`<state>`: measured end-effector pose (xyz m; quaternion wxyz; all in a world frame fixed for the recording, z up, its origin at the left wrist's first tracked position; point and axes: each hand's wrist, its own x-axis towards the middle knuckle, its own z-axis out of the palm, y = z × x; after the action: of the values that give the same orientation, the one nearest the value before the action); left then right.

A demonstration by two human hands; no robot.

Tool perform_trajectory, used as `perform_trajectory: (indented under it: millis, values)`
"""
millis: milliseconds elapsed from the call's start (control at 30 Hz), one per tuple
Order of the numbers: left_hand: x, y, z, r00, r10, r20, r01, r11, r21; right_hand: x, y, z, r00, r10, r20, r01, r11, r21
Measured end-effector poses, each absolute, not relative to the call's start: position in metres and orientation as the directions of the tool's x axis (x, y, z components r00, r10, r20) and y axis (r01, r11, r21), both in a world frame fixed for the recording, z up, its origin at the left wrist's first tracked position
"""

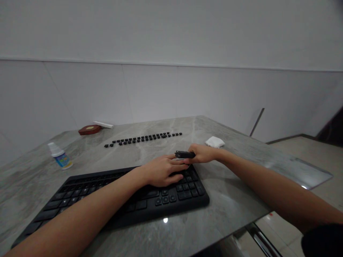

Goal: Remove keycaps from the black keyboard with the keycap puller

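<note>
A black keyboard (182, 205) lies at a slant on the table, its left part behind my left forearm. Flat across its right half rests my left hand (163, 171), fingers stretched toward the number keys and holding nothing. Over the keyboard's upper right corner, my right hand (199, 153) is closed on a black keycap puller (184, 154). The handle points left, and a thin wire shows faintly below it, close to the keys and my left fingertips. Whether it grips a key is hidden. Beyond the keyboard, loose black keycaps (146, 138) stand in two rows.
A white spray bottle (62, 157) with a blue and yellow label is at the left. Farther back are a reddish-brown box (90, 130) and a white strip (103, 124). A folded white cloth (214, 141) lies beyond my right wrist. The grey marble table (235, 207) ends at the right.
</note>
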<state>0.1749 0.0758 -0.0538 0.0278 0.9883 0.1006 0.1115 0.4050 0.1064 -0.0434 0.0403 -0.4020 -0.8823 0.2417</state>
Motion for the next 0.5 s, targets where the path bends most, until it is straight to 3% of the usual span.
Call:
perform_trajectory:
  millis: [300,433,500]
  values:
    - [0.174,0.079,-0.056,0.947,0.245,0.206,0.207,-0.960,0.188,0.406,0.124,-0.049,-0.745,0.646,-0.164,0.610,0.561,-0.560]
    - [0.174,0.079,-0.057,0.944,0.256,0.210,0.211,-0.953,0.216,0.404,0.119,-0.043,-0.762,0.632,-0.142,0.606,0.617,-0.502]
    - [0.174,0.079,-0.057,0.938,0.273,0.212,0.228,-0.950,0.215,0.401,0.108,-0.036,-0.766,0.636,-0.097,0.614,0.676,-0.407]
